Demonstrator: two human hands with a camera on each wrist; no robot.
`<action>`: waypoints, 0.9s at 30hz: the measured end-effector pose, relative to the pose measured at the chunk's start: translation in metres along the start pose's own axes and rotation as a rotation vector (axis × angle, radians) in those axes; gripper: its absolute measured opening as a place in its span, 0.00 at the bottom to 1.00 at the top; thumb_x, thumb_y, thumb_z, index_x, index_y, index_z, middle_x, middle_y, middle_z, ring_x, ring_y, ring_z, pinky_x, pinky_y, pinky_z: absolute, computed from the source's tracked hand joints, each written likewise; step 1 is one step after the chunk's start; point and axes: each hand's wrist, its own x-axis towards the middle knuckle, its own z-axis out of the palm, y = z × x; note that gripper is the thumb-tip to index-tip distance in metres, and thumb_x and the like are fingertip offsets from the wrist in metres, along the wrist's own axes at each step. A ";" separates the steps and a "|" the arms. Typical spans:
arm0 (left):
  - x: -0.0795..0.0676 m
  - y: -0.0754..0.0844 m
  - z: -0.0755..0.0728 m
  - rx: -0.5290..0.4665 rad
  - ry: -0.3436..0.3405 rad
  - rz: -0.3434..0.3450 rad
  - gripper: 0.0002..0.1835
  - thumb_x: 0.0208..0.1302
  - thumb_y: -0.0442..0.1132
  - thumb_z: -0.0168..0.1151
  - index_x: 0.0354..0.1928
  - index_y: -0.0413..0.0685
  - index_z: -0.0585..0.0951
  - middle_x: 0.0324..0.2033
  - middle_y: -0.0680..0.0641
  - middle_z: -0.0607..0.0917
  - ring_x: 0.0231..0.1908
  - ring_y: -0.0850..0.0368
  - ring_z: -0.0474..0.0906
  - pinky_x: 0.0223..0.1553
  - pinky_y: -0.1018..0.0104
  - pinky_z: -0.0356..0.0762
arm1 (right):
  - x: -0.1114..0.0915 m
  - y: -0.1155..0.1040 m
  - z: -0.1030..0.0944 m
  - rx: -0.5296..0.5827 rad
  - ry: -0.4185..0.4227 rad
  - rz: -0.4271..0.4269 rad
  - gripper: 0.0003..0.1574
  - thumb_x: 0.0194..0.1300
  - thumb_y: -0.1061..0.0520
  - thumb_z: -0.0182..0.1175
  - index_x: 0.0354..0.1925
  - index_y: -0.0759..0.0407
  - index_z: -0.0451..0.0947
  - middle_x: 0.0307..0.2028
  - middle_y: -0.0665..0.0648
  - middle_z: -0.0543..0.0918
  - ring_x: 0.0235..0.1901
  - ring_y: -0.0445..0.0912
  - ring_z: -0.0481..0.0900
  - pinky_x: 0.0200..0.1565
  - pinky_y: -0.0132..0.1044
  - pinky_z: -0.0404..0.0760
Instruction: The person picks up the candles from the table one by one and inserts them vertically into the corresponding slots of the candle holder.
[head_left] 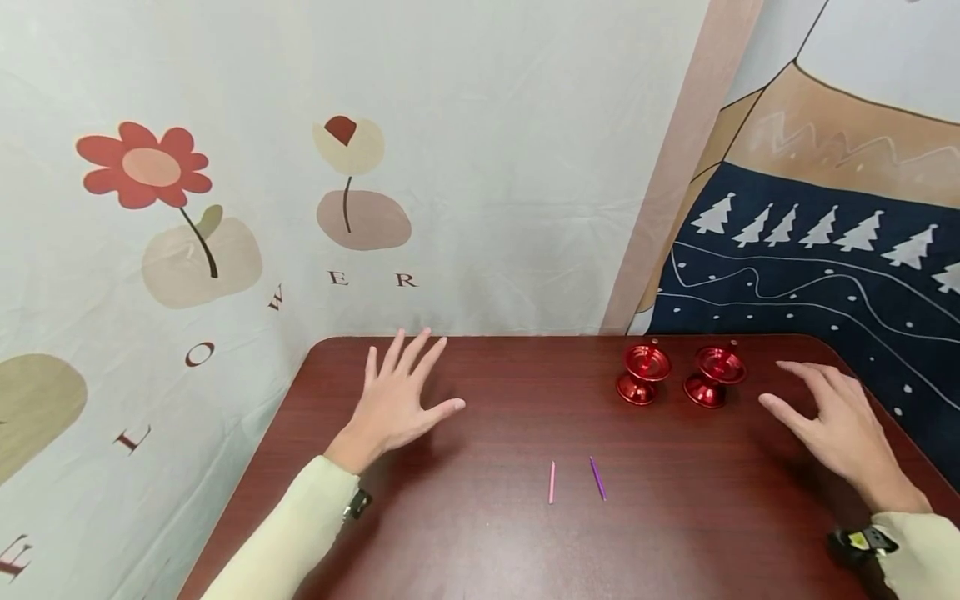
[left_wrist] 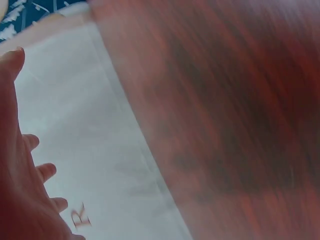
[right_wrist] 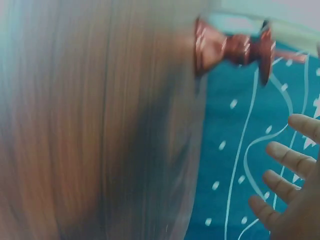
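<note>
Two shiny red metal candle holders (head_left: 706, 389) with dish tops and short spikes stand side by side at the back right of the table; one holder (right_wrist: 235, 50) also shows in the right wrist view. A thin pink candle (head_left: 552, 482) and a thin purple candle (head_left: 597, 478) lie apart near the middle. Over the table's left part, my left hand (head_left: 392, 406) is spread with nothing in it. To the right of the holders, my right hand (head_left: 843, 429) hovers with loosely bent fingers, touching nothing.
The dark red-brown wooden table (head_left: 480, 550) has rounded back corners. Behind it hangs a pale cloth (head_left: 510, 167) with printed flowers and letters. A dark blue cloth (head_left: 795, 275) with white trees hangs at the right. Both wrists wear dark straps.
</note>
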 end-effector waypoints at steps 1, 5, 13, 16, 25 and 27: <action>-0.001 0.006 0.001 -0.019 0.002 0.015 0.55 0.68 0.77 0.61 0.89 0.60 0.59 0.87 0.48 0.56 0.86 0.37 0.42 0.78 0.22 0.36 | -0.002 -0.006 0.001 0.026 0.010 -0.003 0.38 0.77 0.45 0.69 0.72 0.65 0.72 0.66 0.78 0.72 0.66 0.77 0.61 0.67 0.79 0.58; -0.002 0.030 0.008 -0.112 0.004 0.070 0.55 0.69 0.74 0.63 0.89 0.58 0.57 0.87 0.50 0.57 0.87 0.39 0.42 0.78 0.22 0.40 | -0.009 -0.030 0.009 0.133 0.071 -0.048 0.31 0.71 0.52 0.75 0.66 0.62 0.79 0.59 0.68 0.80 0.62 0.62 0.71 0.66 0.52 0.68; -0.004 0.076 0.026 -0.336 -0.063 0.171 0.54 0.72 0.62 0.69 0.90 0.52 0.54 0.86 0.48 0.58 0.87 0.42 0.40 0.79 0.26 0.45 | -0.007 -0.068 0.042 0.384 0.006 -0.185 0.37 0.64 0.68 0.79 0.69 0.62 0.80 0.57 0.65 0.87 0.55 0.30 0.81 0.56 0.14 0.73; -0.003 0.088 0.030 -0.389 -0.083 0.191 0.53 0.73 0.59 0.70 0.90 0.52 0.54 0.85 0.47 0.60 0.87 0.42 0.42 0.81 0.30 0.47 | -0.001 -0.079 0.051 0.409 -0.044 -0.163 0.43 0.66 0.64 0.79 0.75 0.63 0.74 0.64 0.69 0.84 0.61 0.45 0.83 0.58 0.14 0.72; 0.008 0.109 0.041 -0.549 -0.050 0.204 0.50 0.72 0.53 0.74 0.88 0.55 0.57 0.82 0.51 0.63 0.81 0.54 0.61 0.79 0.49 0.64 | 0.023 -0.097 0.072 0.527 -0.068 -0.047 0.48 0.71 0.63 0.75 0.81 0.67 0.65 0.73 0.73 0.75 0.67 0.70 0.77 0.58 0.19 0.74; 0.011 0.112 0.043 -0.580 -0.057 0.190 0.50 0.73 0.53 0.74 0.88 0.57 0.58 0.82 0.52 0.63 0.80 0.55 0.62 0.78 0.49 0.65 | 0.027 -0.099 0.076 0.555 -0.068 -0.012 0.48 0.72 0.63 0.74 0.82 0.69 0.63 0.74 0.75 0.74 0.68 0.72 0.76 0.58 0.20 0.75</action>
